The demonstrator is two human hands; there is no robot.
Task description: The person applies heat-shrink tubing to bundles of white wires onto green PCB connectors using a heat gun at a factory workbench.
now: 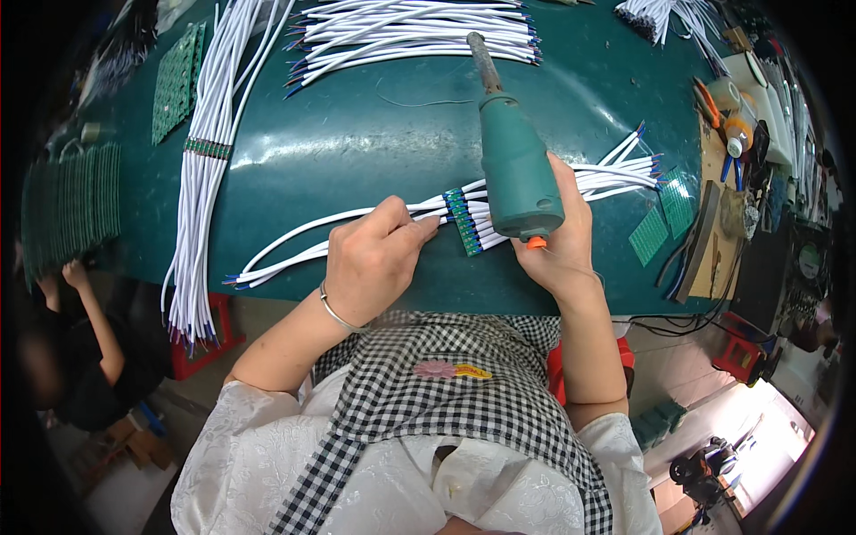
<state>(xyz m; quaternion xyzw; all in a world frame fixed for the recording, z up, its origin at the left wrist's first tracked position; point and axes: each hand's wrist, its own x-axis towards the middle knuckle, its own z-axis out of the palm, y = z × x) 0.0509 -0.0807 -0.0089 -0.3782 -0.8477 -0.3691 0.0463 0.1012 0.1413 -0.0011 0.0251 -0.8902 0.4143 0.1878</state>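
My left hand (pixel 379 259) is closed, its thumb and forefinger pinching a white cable (pixel 428 217) beside a small green circuit board strip (pixel 463 225). White cables run out from both sides of this strip across the tabletop. My right hand (pixel 566 223) is wrapped round a green soldering gun (pixel 520 169), partly hidden behind its body. The gun's metal tip points away from me, apart from the strip. A thin wire trails from the orange part at its near end. Whether my right fingers also touch the cables beneath is hidden.
A long bundle of white cables (pixel 201 196) with board strips at its middle lies left. More cables (pixel 415 36) lie at the far side. Green board panels (pixel 648 236) and pliers (pixel 709 102) are at right. Stacked boards (pixel 71 209) stand far left, near another person's hands (pixel 62 281).
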